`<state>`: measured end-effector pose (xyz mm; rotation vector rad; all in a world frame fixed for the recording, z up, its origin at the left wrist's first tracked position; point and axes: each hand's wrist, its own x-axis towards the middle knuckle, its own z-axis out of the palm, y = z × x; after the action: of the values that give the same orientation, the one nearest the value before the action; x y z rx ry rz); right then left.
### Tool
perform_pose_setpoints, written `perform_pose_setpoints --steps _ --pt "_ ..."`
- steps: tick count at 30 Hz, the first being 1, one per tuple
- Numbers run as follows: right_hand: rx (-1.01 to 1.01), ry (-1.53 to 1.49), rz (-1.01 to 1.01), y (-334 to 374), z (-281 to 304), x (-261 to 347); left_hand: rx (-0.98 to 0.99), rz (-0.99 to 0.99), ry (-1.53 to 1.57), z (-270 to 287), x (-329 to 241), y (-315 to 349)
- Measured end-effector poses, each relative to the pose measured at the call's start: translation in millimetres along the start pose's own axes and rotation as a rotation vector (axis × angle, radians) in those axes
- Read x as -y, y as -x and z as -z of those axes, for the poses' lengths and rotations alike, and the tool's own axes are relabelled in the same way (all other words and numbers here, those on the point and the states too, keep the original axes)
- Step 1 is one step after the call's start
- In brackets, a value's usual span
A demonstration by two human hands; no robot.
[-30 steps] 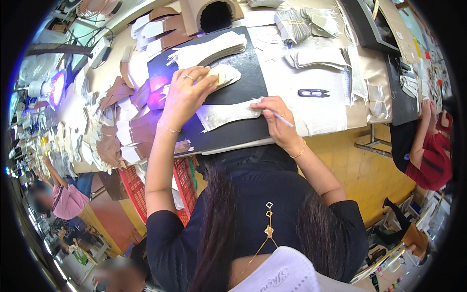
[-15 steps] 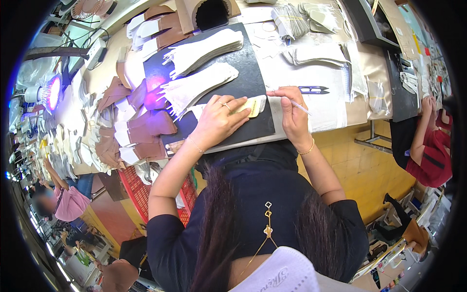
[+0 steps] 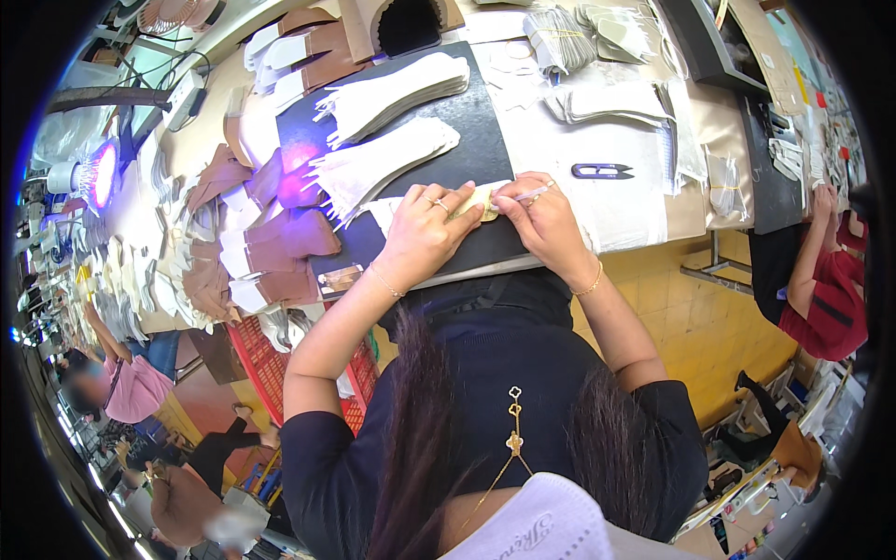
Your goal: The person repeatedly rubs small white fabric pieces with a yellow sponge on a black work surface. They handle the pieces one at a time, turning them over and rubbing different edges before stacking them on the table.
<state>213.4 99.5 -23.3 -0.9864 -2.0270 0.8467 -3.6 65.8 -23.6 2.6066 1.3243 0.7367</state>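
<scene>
My left hand (image 3: 422, 231) presses on a white cut piece (image 3: 381, 214) at the near edge of the black board (image 3: 487, 131), its fingers closed over the piece. A yellow patch (image 3: 483, 198) shows on that piece between my two hands. My right hand (image 3: 545, 224) is closed around a slim pale pen-like stick (image 3: 534, 193), thumb and fingers meeting at the right end of the piece. My fingers hide the stick's tip. Two fanned stacks of white cut pieces, an upper one (image 3: 401, 89) and a lower one (image 3: 387, 159), lie on the board beyond my hands.
Dark thread snips (image 3: 602, 172) lie on the white sheet at right, below more stacked pieces (image 3: 607, 103). Brown and white pieces (image 3: 280, 245) spread along the left. A lit lamp (image 3: 98, 177) stands at far left. A red basket (image 3: 257, 369) is under the table edge. Other people sit at both sides.
My right hand has moved left and down, bringing the stick to the right end of the white piece. My left hand has shifted slightly right. A person at lower left has moved.
</scene>
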Motion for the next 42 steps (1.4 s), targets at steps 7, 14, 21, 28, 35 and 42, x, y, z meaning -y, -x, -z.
perform_pose_setpoints --steps 7,14,21,28,35,42 --pt "0.04 0.103 0.083 -14 -1 -1 0.012 0.015 -0.012 0 -2 1" --pt "-0.19 0.096 0.006 -21 11 0 -0.043 -0.051 -0.006 -3 1 8" --pt "-0.191 -0.426 -0.178 -4 -1 1 -0.168 -0.103 0.078 -6 6 14" --pt "-0.034 -0.163 0.018 5 -15 0 -0.317 0.291 0.529 22 4 19" --pt "0.022 0.08 0.305 11 -37 -1 -0.622 0.527 1.37 105 35 39" --pt "0.056 0.12 0.345 18 -36 -7 -0.782 0.377 0.807 185 42 42"
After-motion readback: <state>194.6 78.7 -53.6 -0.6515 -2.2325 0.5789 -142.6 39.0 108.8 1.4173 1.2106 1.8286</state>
